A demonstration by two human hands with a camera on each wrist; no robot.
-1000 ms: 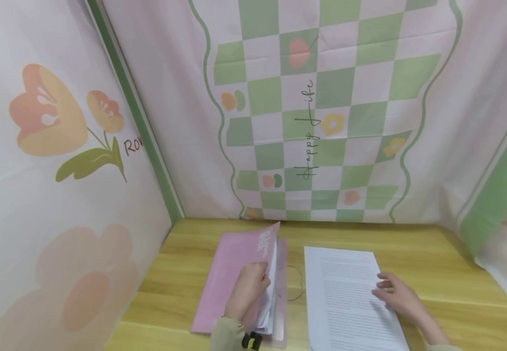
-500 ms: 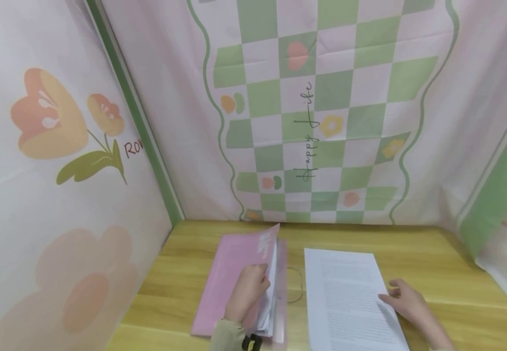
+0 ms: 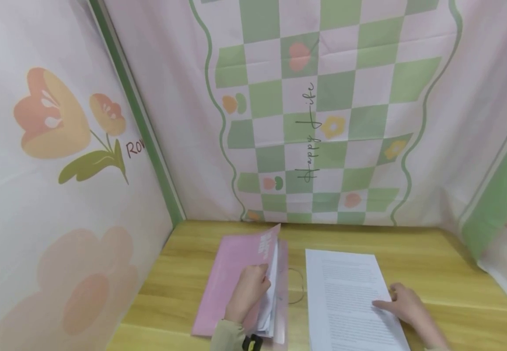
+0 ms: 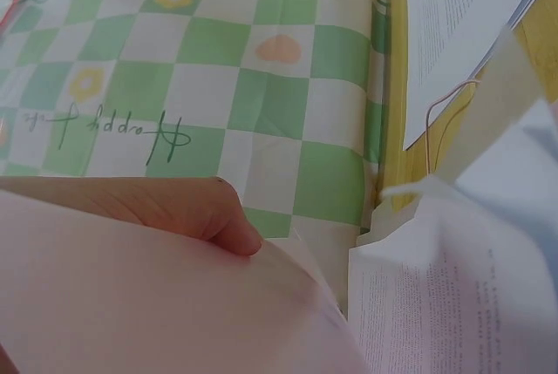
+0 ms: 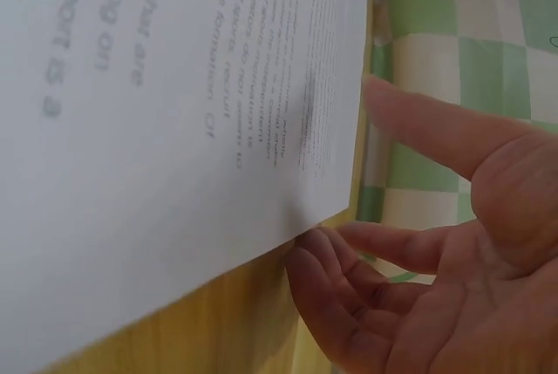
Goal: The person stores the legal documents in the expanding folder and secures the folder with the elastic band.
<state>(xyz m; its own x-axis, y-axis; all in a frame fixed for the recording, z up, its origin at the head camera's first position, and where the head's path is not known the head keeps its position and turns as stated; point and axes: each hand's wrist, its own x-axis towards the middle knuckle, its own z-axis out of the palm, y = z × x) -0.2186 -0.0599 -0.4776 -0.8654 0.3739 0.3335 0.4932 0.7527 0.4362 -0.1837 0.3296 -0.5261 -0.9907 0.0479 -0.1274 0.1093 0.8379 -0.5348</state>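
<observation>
A pink folder [image 3: 224, 273] lies at the left of the table with its cover lifted along the right side and loose papers [image 3: 269, 312] inside. My left hand [image 3: 248, 290] grips the edge of that cover; in the left wrist view the thumb tip shows at the pale cover [image 4: 157, 295], with the other fingers mostly hidden. To the right lies a printed paper stack [image 3: 345, 292]. My right hand [image 3: 404, 302] is at its right edge. In the right wrist view the thumb stands apart above the sheet [image 5: 174, 200] while loosely bent fingertips [image 5: 305, 256] touch its edge.
A thin cord loop [image 3: 302, 285] lies on the wooden table [image 3: 446, 273] between folder and stack. Behind the table hangs a green checked curtain [image 3: 315, 122]; another flowered curtain [image 3: 73, 195] closes off the left side.
My right hand has slid slightly down along the stack's right edge, and its thumb now points out over the sheet. The left hand and the folder stay as they were.
</observation>
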